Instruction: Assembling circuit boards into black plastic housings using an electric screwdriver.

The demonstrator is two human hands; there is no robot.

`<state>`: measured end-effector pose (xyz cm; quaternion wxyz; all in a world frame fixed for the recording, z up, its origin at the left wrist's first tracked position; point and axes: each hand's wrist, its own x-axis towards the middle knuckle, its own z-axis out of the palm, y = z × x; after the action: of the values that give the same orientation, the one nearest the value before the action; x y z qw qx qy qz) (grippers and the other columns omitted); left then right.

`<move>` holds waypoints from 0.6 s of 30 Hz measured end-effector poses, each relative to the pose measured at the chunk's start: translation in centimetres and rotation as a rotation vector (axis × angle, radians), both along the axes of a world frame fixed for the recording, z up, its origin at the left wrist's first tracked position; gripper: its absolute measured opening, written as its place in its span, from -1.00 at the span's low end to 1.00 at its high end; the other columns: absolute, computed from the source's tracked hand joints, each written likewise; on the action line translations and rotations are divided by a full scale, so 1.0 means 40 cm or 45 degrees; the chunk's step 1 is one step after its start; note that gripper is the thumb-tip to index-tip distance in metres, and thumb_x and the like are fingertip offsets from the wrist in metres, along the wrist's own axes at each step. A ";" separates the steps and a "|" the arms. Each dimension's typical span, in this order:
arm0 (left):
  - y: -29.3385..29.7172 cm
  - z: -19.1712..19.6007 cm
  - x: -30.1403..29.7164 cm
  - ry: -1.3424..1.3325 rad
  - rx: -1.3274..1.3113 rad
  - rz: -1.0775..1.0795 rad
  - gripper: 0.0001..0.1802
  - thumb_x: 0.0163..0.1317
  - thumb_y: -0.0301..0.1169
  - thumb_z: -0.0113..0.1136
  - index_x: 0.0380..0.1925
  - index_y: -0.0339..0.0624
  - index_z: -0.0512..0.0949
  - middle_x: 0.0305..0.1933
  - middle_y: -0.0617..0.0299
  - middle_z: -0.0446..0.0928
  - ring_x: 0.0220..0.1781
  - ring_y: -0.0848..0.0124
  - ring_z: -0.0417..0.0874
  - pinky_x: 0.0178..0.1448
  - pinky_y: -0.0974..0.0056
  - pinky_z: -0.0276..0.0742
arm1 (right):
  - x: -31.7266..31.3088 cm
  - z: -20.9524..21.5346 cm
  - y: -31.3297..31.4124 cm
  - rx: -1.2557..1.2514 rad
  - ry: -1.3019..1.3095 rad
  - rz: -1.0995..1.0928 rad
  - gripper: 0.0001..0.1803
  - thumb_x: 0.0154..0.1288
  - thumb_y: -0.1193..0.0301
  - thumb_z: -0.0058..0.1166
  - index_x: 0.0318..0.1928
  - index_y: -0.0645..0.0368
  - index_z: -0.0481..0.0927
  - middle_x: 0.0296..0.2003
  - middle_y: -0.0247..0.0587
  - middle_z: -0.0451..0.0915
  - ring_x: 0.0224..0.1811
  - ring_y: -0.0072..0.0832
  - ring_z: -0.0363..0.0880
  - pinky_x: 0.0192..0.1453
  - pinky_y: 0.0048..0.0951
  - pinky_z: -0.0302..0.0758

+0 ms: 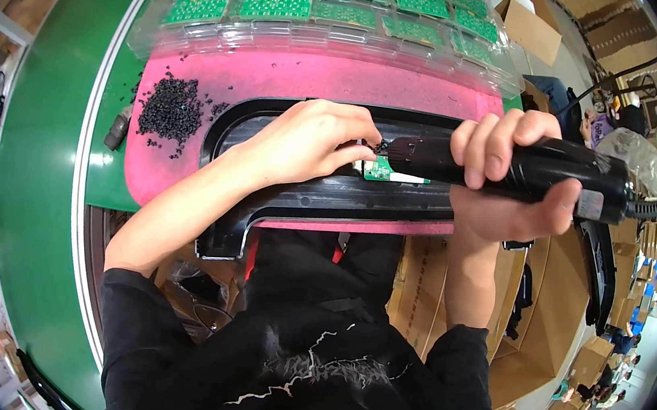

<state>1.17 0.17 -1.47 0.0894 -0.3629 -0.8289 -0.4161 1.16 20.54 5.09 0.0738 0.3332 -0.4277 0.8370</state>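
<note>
My right hand point(491, 215) grips a black electric screwdriver point(433, 158), held almost level with its tip pointing left and its cord leaving from the right end. At that tip, my left hand point(309, 144) is closed in a pinch. Small dark bits show by its fingertips, but what it holds I cannot make out. Just below the tip lies a small green circuit board point(385, 170), partly covered by the fingers and tool. It sits inside a long black plastic housing point(329, 199), which has a curved left end. My left forearm crosses over the housing.
The housing rests on a pink mat point(299, 72). A heap of small black screws point(170, 112) lies on the mat's left, near a dark lump point(116, 132). Clear trays point(339, 43) of green circuit boards point(277, 5) stand behind. An open cardboard box point(547, 311) is at lower right.
</note>
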 end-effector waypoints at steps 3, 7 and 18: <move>0.013 0.014 -0.004 -0.028 0.050 -0.100 -0.82 0.17 -0.47 0.30 -0.29 -0.35 0.54 -0.31 0.10 0.59 -0.26 0.17 0.65 -0.22 0.22 0.55 | 0.009 0.016 0.032 -0.028 0.032 0.009 -0.34 0.22 -0.26 0.00 -0.17 0.15 0.45 -0.58 -0.42 0.36 -0.67 -0.62 0.25 -0.48 -0.50 0.22; 0.010 0.025 -0.002 -0.213 0.042 -0.117 -0.80 0.20 -0.39 0.26 -0.31 -0.33 0.57 -0.29 0.07 0.61 -0.28 0.12 0.66 -0.20 0.17 0.56 | 0.018 0.015 0.042 -0.050 0.070 0.041 -0.33 0.19 -0.28 0.03 -0.17 0.14 0.45 -0.58 -0.43 0.35 -0.69 -0.62 0.24 -0.50 -0.52 0.22; 0.001 0.010 -0.002 -0.679 0.134 -0.197 -0.85 0.16 -0.50 0.30 -0.33 -0.40 0.63 -0.38 0.10 0.64 -0.34 0.32 0.68 -0.24 0.28 0.57 | 0.038 -0.016 0.029 0.086 -0.013 0.018 -0.31 0.18 -0.29 0.05 -0.20 0.16 0.39 -0.59 -0.42 0.36 -0.68 -0.62 0.28 -0.51 -0.51 0.28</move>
<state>1.10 0.20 -1.05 -0.1453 -0.2977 -0.7702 -0.5451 2.67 21.68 4.44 0.0543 0.3344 -0.4536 0.8243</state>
